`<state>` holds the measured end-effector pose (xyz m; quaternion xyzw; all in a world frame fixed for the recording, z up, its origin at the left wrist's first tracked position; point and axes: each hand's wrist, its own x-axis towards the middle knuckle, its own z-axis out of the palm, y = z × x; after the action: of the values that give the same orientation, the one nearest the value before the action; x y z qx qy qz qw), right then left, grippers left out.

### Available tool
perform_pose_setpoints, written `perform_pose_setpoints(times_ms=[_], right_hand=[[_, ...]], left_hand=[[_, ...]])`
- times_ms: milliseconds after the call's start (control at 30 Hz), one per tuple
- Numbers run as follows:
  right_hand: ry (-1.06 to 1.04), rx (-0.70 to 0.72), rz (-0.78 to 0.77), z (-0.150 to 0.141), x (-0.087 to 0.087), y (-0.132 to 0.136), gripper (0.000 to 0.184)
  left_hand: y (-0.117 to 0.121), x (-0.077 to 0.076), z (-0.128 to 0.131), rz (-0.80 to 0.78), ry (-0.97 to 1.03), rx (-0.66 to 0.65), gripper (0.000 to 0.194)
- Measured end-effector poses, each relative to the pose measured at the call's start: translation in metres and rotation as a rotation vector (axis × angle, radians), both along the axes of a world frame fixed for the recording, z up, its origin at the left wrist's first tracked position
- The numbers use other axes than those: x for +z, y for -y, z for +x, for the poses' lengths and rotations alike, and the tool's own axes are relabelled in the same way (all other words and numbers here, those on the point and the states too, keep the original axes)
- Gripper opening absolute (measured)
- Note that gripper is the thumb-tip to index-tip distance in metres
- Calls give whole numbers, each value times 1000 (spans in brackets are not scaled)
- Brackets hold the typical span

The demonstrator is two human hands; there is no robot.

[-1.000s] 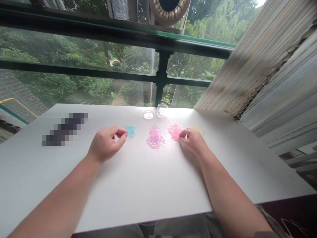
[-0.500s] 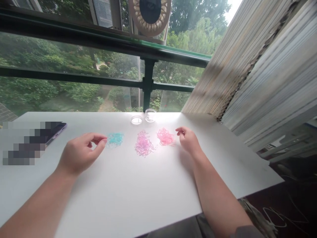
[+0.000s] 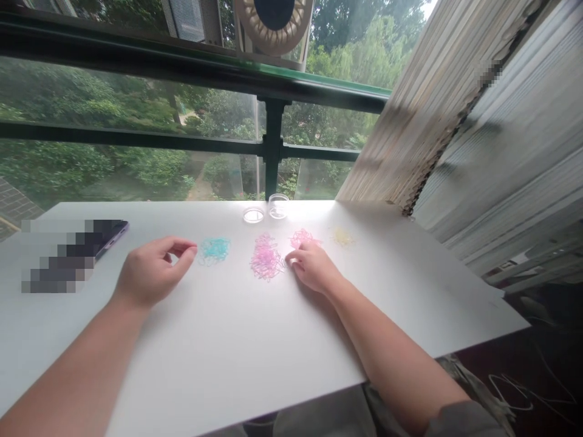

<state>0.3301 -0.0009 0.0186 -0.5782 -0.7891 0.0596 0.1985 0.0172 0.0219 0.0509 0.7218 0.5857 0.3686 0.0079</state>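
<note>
My left hand [image 3: 157,267] is held with thumb and forefinger pinched together, just left of a pile of teal elastic bands [image 3: 215,248]; whatever lies between the fingertips is too small to see. My right hand [image 3: 314,266] has its fingers curled in at the right edge of a pile of pink-purple elastic bands [image 3: 265,260]. Its fingertips are by a few loose bands there, and I cannot make out whether they hold one. Behind that hand, partly covered by it, lies a pile of pink elastic bands [image 3: 303,237]. A small pile of pale yellow bands [image 3: 342,236] lies farther right.
Near the white table's [image 3: 237,352] back edge stand a clear round container [image 3: 279,207] and, beside it, a shallow clear round lid [image 3: 253,215]. A phone [image 3: 109,240], partly pixelated, lies at left. Behind are a window railing [image 3: 273,145] and a curtain [image 3: 387,133].
My right hand has moved left and nearer, from beyond the pink pile to the pink-purple pile's edge, uncovering the yellow pile. My left hand keeps its pinch beside the teal pile.
</note>
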Motion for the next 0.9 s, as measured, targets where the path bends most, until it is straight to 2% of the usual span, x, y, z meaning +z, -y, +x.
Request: perform_pose_setpoints(times_ms=[167,433,667,900], right_hand=[[67,-22,19,0,2,-4,17],[89,-23,78,3,0,-4,17],[-37,-296,113,38,4,-16,17],[-164,-307,87,42,-3,-17,20]], left_hand=[[-1,0,1,-20,12,1,18],[-3,-1,-2,-36,15,25,21],[-6,0,-7,-67,33,68,22],[-8,-1,-12,-85,36,78,22]])
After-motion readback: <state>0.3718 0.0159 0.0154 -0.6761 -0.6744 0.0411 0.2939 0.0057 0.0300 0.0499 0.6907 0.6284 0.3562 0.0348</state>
